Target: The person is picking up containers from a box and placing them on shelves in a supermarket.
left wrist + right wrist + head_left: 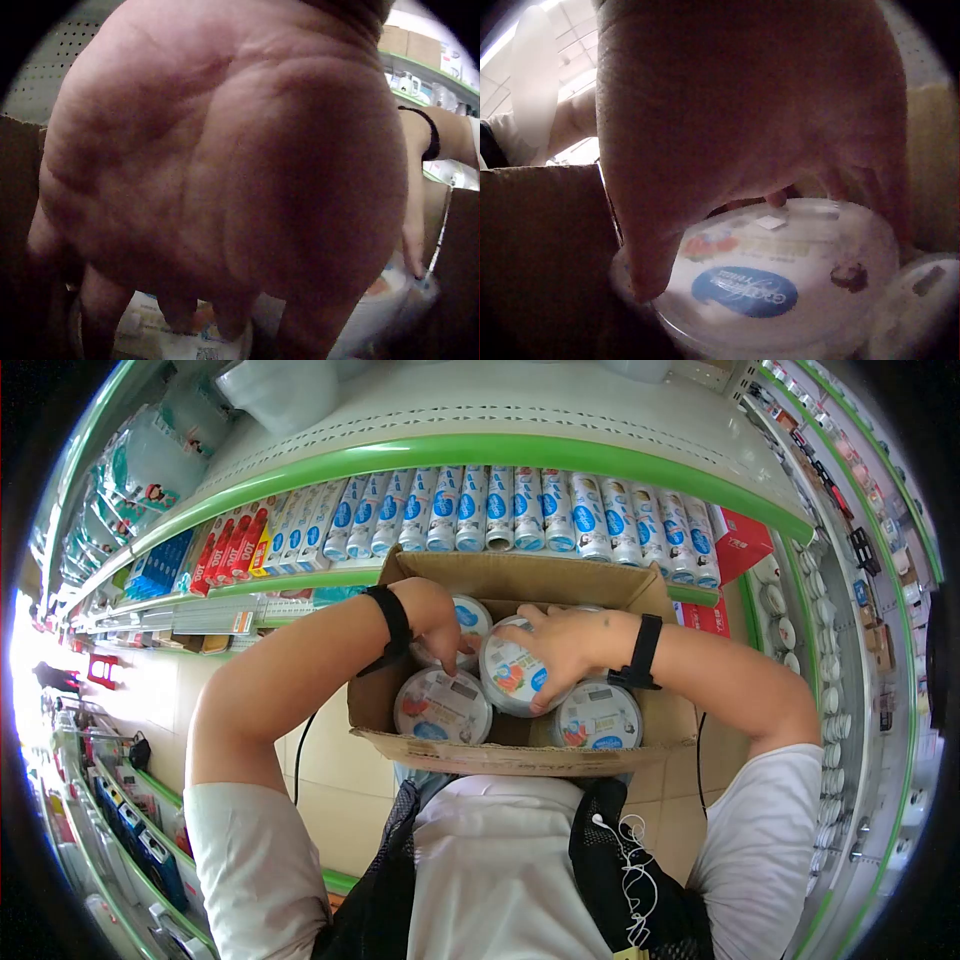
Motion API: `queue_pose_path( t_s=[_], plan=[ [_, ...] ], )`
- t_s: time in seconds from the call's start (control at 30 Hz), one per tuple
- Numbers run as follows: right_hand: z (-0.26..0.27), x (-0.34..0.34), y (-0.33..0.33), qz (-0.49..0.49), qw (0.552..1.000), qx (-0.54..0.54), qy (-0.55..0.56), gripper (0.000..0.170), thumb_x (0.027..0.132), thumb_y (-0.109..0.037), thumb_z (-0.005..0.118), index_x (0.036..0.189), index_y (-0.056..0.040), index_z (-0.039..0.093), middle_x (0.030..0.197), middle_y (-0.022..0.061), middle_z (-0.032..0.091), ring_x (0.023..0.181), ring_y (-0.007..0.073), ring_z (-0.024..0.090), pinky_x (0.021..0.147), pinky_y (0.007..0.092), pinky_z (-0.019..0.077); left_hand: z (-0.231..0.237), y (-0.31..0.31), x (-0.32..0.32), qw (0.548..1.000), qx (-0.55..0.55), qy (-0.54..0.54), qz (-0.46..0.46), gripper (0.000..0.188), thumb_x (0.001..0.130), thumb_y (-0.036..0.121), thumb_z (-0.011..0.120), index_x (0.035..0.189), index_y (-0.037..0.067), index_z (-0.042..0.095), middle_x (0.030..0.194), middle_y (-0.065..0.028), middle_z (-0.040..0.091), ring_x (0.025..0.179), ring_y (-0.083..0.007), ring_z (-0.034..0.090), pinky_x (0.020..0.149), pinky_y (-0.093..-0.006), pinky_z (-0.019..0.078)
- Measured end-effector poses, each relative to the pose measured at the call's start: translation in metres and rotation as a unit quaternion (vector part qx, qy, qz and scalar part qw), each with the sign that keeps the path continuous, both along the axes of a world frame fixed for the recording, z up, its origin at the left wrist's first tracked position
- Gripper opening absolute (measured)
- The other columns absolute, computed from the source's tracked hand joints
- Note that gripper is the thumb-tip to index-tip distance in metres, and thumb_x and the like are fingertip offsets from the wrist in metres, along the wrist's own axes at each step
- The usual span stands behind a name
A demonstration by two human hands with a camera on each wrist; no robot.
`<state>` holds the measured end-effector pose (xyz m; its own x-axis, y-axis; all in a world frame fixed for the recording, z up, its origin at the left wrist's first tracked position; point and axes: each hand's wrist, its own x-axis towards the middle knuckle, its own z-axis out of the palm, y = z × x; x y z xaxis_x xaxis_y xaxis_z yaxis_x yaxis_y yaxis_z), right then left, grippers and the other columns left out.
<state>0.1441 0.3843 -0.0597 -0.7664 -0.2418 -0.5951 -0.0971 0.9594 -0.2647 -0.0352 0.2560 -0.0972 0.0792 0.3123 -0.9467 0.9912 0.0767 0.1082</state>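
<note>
Right hand (570, 645): a round lidded plastic tub (512, 672) is being gripped by its rim, the fingers being spread over the far side of the lid and the thumb being set against the near side. By this grip the tub is being kept inside an open cardboard box (520, 760), above neighbouring tubs.

Left hand (432, 618): the fingers are being held apart and pointed down over a rear-left tub (471, 612); whether that tub is being pinched cannot be told, the fingertips being partly hidden.

Beside and below the fingers: a front-left tub (443, 707) is being displayed lid up, nearer the body than the left fingers; a front-right tub (598, 717) is being seen just beside the right thumb, its printed lid being turned up.

Beyond both hands' fingers: a row of blue-and-white cylindrical packages (500, 510) is being carried upright on a green-edged shelf (500, 450); red cartons (740, 542) are being shown at the row's right end.

At the wrists: black bands (640, 652) are being worn.
</note>
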Motion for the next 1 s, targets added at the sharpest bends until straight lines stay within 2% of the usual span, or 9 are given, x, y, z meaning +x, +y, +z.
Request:
queue_pose_path(
  t_s=[0.1, 0.23, 0.3, 0.37, 0.67, 0.77, 0.9, 0.97, 1.0],
  plan=[
    [-0.006, -0.010, 0.002, -0.030, 0.998, 0.003, -0.046, 0.125, 0.066, -0.078, 0.076, 0.160, -0.0131, 0.025, 0.148, 0.0331, 0.039, 0.124, 0.0509, 0.056, 0.104, 0.0522, 0.0478, 0.014, 0.001, 0.005, 0.999, 0.002, 0.023, -0.035, 0.090, 0.089, 0.062, 0.062, 0.164, 0.037, 0.019, 0.163, -0.0079, 0.039, 0.145, -0.0306, 0.045, 0.115, -0.0449, 0.0393],
    [-0.026, -0.010, 0.001, -0.056, 0.996, 0.012, -0.075, 0.129, 0.069, -0.087, 0.067, 0.162, -0.0114, 0.021, 0.150, 0.0347, 0.038, 0.125, 0.0506, 0.056, 0.104, 0.0513, 0.0477, 0.000, -0.003, 0.000, 0.999, -0.030, -0.016, 0.020, 0.088, 0.091, 0.058, 0.062, 0.164, 0.032, 0.022, 0.163, -0.0091, 0.041, 0.143, -0.0299, 0.048, 0.113, -0.0456, 0.0411],
    [-0.029, -0.008, 0.003, -0.069, 0.994, 0.006, -0.085, 0.129, 0.069, -0.088, 0.066, 0.162, -0.0106, 0.020, 0.150, 0.0347, 0.037, 0.126, 0.0508, 0.055, 0.104, 0.0510, 0.0471, 0.000, -0.005, 0.001, 0.998, -0.050, -0.030, 0.037, 0.088, 0.091, 0.057, 0.063, 0.164, 0.031, 0.022, 0.162, -0.0099, 0.042, 0.141, -0.0308, 0.049, 0.112, -0.0461, 0.0419],
    [-0.030, -0.005, 0.006, -0.081, 0.992, -0.001, -0.096, 0.130, 0.069, -0.088, 0.065, 0.163, -0.0097, 0.019, 0.151, 0.0346, 0.036, 0.126, 0.0511, 0.055, 0.105, 0.0507, 0.0464, 0.021, -0.010, 0.008, 0.997, -0.060, -0.036, 0.009, 0.085, 0.091, 0.061, 0.060, 0.162, 0.024, 0.032, 0.162, -0.0160, 0.039, 0.147, -0.0351, 0.039, 0.118, -0.0479, 0.0326],
    [-0.002, 0.008, -0.008, -0.057, 0.995, 0.033, -0.069, 0.131, 0.070, -0.084, 0.069, 0.163, -0.0078, 0.017, 0.151, 0.0364, 0.033, 0.124, 0.0496, 0.057, 0.102, 0.0514, 0.0486, 0.009, -0.001, 0.002, 0.994, -0.088, -0.066, 0.020, 0.084, 0.090, 0.056, 0.063, 0.162, 0.025, 0.033, 0.162, -0.0145, 0.039, 0.148, -0.0341, 0.038, 0.118, -0.0480, 0.0324],
    [0.000, 0.014, -0.017, -0.046, 0.997, 0.057, 0.002, 0.129, 0.070, -0.084, 0.069, 0.162, -0.0068, 0.022, 0.151, 0.0380, 0.034, 0.125, 0.0503, 0.058, 0.103, 0.0510, 0.0488, 0.018, -0.004, 0.006, 0.994, -0.101, -0.026, 0.018, 0.080, 0.092, 0.055, 0.062, 0.161, 0.024, 0.035, 0.161, -0.0144, 0.041, 0.145, -0.0335, 0.042, 0.117, -0.0455, 0.0349],
    [-0.014, 0.005, -0.015, -0.057, 0.995, 0.076, 0.009, 0.122, 0.073, -0.088, 0.062, 0.161, -0.0096, 0.029, 0.156, 0.0383, 0.031, 0.128, 0.0508, 0.056, 0.107, 0.0510, 0.0470, 0.022, 0.015, -0.013, 0.995, -0.059, -0.072, 0.046, 0.083, 0.090, 0.055, 0.065, 0.159, 0.019, 0.036, 0.146, -0.0166, 0.056, 0.124, -0.0312, 0.059, 0.103, -0.0462, 0.0468],
    [0.001, -0.006, -0.006, -0.053, 0.996, 0.073, -0.023, 0.118, 0.077, -0.089, 0.054, 0.161, -0.0111, 0.028, 0.158, 0.0382, 0.027, 0.133, 0.0504, 0.052, 0.110, 0.0499, 0.0443, 0.040, 0.010, -0.011, 0.999, 0.020, -0.037, 0.029, 0.063, 0.099, 0.054, 0.053, 0.150, 0.017, 0.052, 0.150, -0.0192, 0.053, 0.136, -0.0328, 0.052, 0.110, -0.0463, 0.0413],
    [0.008, -0.007, -0.003, -0.068, 0.995, 0.055, -0.042, 0.115, 0.080, -0.089, 0.051, 0.161, -0.0101, 0.029, 0.159, 0.0380, 0.027, 0.133, 0.0505, 0.052, 0.110, 0.0498, 0.0437, 0.077, 0.004, -0.006, 0.992, 0.113, -0.032, 0.045, 0.056, 0.101, 0.053, 0.053, 0.134, 0.010, 0.064, 0.130, -0.0176, 0.066, 0.121, -0.0282, 0.062, 0.102, -0.0441, 0.0471]
  ],
)
